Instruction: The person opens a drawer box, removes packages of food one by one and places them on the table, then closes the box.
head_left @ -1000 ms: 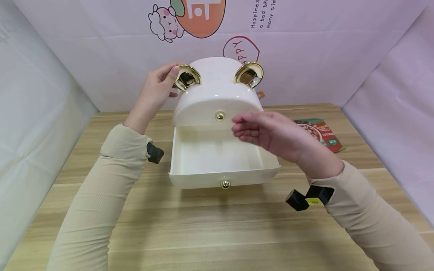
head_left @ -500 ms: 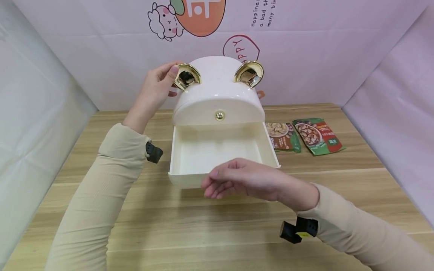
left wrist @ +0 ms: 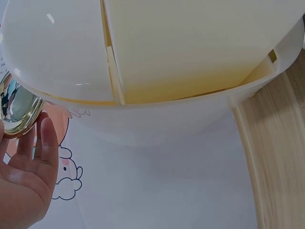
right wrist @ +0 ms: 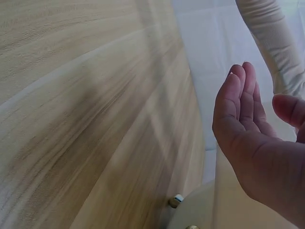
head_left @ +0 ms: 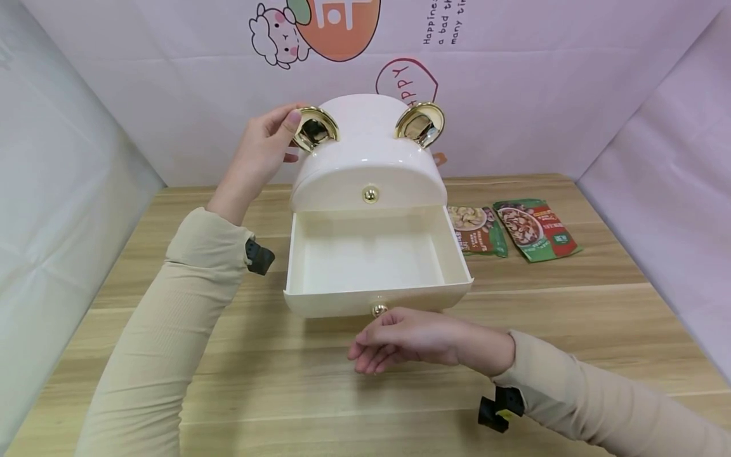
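Observation:
A white two-drawer box (head_left: pixel 365 152) with round gold ears stands at the back of the table. Its lower drawer (head_left: pixel 377 299) is pulled out, and the inside is bare white. My left hand (head_left: pixel 264 147) holds the box's left gold ear (head_left: pixel 317 130), thumb on the front and fingers behind; the left wrist view shows fingers (left wrist: pixel 49 143) at its rim. In front of the drawer, just below its gold knob (head_left: pixel 379 310), my right hand (head_left: pixel 408 339) hovers with loosely bent fingers and nothing in them. The upper drawer's knob (head_left: pixel 370 194) is fully visible.
Two red and green food packets (head_left: pixel 478 231) (head_left: pixel 537 230) lie on the wooden table (head_left: pixel 274 393), right of the box. A white printed cloth (head_left: pixel 502 95) hangs behind, and white cloth walls close both sides.
My right hand has come from above the open drawer down and toward me, past the drawer's front, uncovering the packets and then the drawer. My left hand has stayed on the ear.

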The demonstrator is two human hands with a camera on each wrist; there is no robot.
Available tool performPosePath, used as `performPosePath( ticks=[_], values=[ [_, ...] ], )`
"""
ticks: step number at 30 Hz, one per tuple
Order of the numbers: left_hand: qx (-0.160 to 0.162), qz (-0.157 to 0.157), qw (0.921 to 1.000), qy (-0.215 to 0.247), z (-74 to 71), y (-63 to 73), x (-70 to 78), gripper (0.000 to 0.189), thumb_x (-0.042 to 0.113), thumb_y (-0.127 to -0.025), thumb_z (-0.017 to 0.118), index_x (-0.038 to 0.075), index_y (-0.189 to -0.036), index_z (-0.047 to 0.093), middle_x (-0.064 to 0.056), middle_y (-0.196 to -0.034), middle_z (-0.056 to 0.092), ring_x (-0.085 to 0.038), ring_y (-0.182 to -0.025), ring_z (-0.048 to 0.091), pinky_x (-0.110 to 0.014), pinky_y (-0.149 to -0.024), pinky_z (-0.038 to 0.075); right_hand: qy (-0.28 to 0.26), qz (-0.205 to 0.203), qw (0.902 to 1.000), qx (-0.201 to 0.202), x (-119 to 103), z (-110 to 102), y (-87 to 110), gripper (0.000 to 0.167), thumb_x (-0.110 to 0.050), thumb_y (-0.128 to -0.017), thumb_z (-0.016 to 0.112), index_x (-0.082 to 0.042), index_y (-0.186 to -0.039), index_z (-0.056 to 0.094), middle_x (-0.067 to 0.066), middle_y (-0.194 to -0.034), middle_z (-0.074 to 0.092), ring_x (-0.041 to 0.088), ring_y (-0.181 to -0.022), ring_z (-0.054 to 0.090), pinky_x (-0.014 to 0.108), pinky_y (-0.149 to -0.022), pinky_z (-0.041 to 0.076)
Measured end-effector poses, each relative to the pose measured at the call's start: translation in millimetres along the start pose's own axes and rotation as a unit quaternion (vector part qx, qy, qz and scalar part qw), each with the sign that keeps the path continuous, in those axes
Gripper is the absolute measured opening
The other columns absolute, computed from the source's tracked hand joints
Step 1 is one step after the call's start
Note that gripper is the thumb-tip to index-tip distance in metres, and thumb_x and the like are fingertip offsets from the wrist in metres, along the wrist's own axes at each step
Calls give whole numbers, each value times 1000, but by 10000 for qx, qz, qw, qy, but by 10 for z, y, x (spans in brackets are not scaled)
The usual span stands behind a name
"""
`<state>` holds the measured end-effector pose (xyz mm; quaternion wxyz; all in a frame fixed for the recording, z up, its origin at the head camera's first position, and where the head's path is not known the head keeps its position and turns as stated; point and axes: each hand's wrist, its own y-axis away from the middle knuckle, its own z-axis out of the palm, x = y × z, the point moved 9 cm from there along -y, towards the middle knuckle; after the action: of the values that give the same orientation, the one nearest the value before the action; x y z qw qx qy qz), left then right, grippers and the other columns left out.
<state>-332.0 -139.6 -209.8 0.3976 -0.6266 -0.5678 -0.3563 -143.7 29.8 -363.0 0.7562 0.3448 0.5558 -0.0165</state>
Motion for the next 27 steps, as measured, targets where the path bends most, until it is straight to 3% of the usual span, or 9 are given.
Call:
performPosePath(
  ticks=[10, 16, 27],
  values=[
    [5, 55, 10000, 12, -2, 2, 7, 45, 41, -100, 39, 23, -140, 49, -7, -139, 53, -13, -107, 55, -25, -84, 55, -144, 112, 9986, 490, 75, -117, -3, 44, -29, -98, 48, 11, -108, 62, -4, -82, 69, 8, -78, 64, 22, -80, 57],
    [21, 26, 10000, 56, 5, -9, -5, 46, 41, -100, 39, 23, -141, 48, -8, -139, 53, -13, -107, 55, -25, -85, 55, -135, 141, 9958, 893, 77, -204, 9, 48, -35, -98, 46, 9, -108, 62, 0, -85, 68, 10, -81, 65, 29, -87, 57],
    [4, 1, 10000, 71, 13, -14, -10, 45, 41, -100, 38, 23, -141, 48, -8, -138, 54, -13, -106, 55, -27, -86, 55, -133, 182, 9902, 1377, 42, -323, -12, 53, -40, -100, 39, 7, -110, 61, 4, -91, 66, 13, -84, 62, 29, -89, 55]
  ],
)
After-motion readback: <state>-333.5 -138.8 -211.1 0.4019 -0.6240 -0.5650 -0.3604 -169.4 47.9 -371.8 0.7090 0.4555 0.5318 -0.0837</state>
